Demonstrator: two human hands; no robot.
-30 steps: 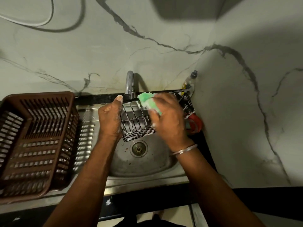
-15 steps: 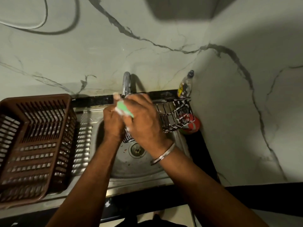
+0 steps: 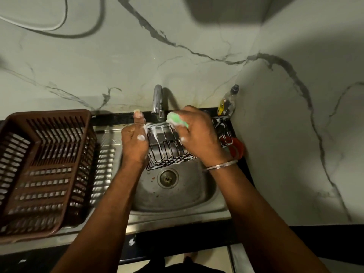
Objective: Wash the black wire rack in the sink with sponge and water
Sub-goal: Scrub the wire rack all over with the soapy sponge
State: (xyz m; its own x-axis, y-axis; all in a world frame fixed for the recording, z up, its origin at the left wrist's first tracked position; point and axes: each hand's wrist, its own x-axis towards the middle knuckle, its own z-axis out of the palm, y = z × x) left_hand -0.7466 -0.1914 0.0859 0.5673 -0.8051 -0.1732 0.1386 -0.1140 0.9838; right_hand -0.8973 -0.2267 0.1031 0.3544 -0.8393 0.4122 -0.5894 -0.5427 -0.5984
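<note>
Head view: the black wire rack (image 3: pixel 169 149) hangs over the sink (image 3: pixel 177 201), just above the drain (image 3: pixel 168 177), with its long axis running left to right between the hands. The left hand (image 3: pixel 134 143) grips its left end, thumb up. The right hand (image 3: pixel 201 138), nearer the tap (image 3: pixel 158 101), clutches a green sponge (image 3: pixel 175 119) against the back rim. White suds coat the wires. A brown basket (image 3: pixel 45 174) sits at left.
</note>
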